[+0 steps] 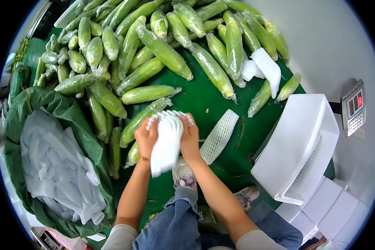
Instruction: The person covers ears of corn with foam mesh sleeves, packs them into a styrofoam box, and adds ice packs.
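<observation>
A foam-net sleeve (pixel 167 143) is pinched by left hand (pixel 145 136) and right hand (pixel 190 139); wrapped corn (pixel 165 52) is piled toward far edge of floor (pixel 254 135).

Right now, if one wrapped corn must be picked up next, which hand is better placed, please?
Probably the left hand: wrapped corn lies close beside it, while the right hand is farther away. Both hands hold a white foam sleeve.

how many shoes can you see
2. One shoe shows just right of the foam net, between the left forearm and right forearm; the other shoe is right of both forearms. More could be hidden.
</observation>
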`<state>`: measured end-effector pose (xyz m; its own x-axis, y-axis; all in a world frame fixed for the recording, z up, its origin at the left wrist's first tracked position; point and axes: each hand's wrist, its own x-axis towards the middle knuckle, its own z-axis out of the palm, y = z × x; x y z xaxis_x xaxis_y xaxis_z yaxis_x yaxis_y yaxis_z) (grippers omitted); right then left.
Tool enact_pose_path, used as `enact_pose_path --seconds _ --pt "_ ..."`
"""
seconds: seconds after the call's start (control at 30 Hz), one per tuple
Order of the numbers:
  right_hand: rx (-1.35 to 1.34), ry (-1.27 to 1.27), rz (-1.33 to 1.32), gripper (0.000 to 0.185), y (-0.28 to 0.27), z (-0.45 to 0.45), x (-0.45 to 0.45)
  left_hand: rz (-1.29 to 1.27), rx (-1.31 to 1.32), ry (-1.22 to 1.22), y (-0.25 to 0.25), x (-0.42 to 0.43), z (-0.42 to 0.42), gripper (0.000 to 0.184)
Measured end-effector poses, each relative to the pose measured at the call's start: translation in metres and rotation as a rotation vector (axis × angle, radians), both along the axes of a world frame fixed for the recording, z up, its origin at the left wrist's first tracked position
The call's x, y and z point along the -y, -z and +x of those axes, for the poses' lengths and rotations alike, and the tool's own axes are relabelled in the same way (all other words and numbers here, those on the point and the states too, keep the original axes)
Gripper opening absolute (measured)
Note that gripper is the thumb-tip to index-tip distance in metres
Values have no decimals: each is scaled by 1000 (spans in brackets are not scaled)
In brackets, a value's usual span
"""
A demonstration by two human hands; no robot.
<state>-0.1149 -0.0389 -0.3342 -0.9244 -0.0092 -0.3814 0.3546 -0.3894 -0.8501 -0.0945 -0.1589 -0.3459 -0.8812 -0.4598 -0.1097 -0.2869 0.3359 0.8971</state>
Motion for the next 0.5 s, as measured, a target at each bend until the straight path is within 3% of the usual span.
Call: enact_pose_path --seconds 0.03,0.1,0.13,0.17,0.23,0.3,0.37,0.43,0.5 --pt "-127 -62 148 26 34 -5 6 129 94 -62 30 14 -5 20" --pt "72 -126 274 30 89 -5 24 -49 177 28 115 52 13 22" --pt "91 -72 271 30 79 -8 30 -8 -2 97 64 34 4 25" --pt "156 -57 69 29 59 -6 32 -128 102 157 34 28 8 33" --pt "311 -22 -319 28 9 9 25 353 195 86 33 38 29 38" --pt "168 -67 -388 23 -12 31 19 954 215 28 -41 17 27 42" --pt "284 -141 -488 24 -31 38 6 1229 151 204 -48 31 50 44" --pt "107 -409 -41 42 -82 24 -27 1223 191 163 -33 40 70 51" --pt "-380 -316 385 51 -117 19 -56 1318 128 36 -45 7 67 47"
